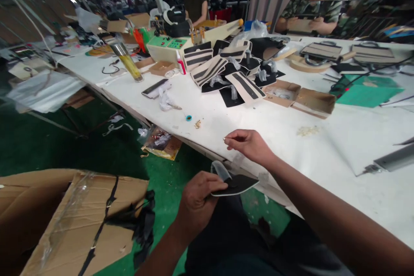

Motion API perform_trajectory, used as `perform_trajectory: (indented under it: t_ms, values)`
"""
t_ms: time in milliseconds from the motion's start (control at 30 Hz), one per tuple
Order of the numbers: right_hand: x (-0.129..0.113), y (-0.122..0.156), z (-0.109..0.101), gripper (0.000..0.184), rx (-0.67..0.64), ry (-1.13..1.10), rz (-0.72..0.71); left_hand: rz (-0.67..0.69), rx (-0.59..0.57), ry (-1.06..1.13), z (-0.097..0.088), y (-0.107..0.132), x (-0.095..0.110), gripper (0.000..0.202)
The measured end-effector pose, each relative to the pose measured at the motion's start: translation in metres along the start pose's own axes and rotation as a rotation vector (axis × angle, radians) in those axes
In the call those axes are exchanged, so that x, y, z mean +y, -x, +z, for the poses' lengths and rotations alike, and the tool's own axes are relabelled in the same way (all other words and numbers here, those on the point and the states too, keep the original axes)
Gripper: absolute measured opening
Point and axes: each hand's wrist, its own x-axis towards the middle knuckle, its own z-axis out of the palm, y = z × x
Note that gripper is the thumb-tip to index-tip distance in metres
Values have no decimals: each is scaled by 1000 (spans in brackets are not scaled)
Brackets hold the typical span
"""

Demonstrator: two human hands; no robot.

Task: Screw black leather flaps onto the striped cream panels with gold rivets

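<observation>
My left hand (199, 196) grips a flat black panel (242, 184) with a pale edge, held over my lap below the table's front edge. A clear plastic wrap (221, 170) stands up from the panel near my thumb. Higher and to the right, my right hand (247, 144) pinches a tiny gold-coloured metal piece (224, 139) between thumb and fingertips, over the table edge. What kind of piece it is, I cannot make out. On the table beyond lie a small pile of similar gold pieces (197, 124) and a small blue-rimmed round container (189, 118).
The white table (155, 114) holds a heap of striped panels (210, 69), open cardboard boxes (313, 101), a green box (368, 90) and a tall bottle (129, 62). A large carton (80, 224) stands at lower left. Two people (197, 2) work across the table.
</observation>
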Motion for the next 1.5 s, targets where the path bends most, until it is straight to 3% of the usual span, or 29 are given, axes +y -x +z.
perform_trajectory:
  t_ms: [100, 200, 300, 467, 800, 933, 1133, 1267, 1500]
  values:
    - [-5, 78, -38, 49, -86, -239, 92, 146, -119, -22, 5, -10, 11, 33]
    - [-16, 137, -63, 37, -155, -215, 81, 263, -217, -22, 18, -21, 25, 34]
    - [-22, 171, -76, 28, -185, -142, 28, 362, -286, -30, 34, -28, 43, 33]
    - [-16, 204, -90, 20, -202, 62, -93, 444, -361, -32, 58, -31, 68, 32]
    - [-13, 231, -108, 13, -328, 203, -173, 522, -335, -32, 89, -24, 90, 32]
    - [-2, 234, -102, 17, -231, 11, -77, 499, -301, -57, 89, -23, 93, 29]
    - [9, 242, -87, 40, 27, -203, 160, 470, -295, -42, 87, -25, 95, 34]
    - [9, 246, -78, 32, 35, -297, 134, 481, -299, -47, 87, -27, 93, 34]
    - [7, 248, -76, 25, 29, -129, 19, 460, -310, -50, 88, -26, 89, 37]
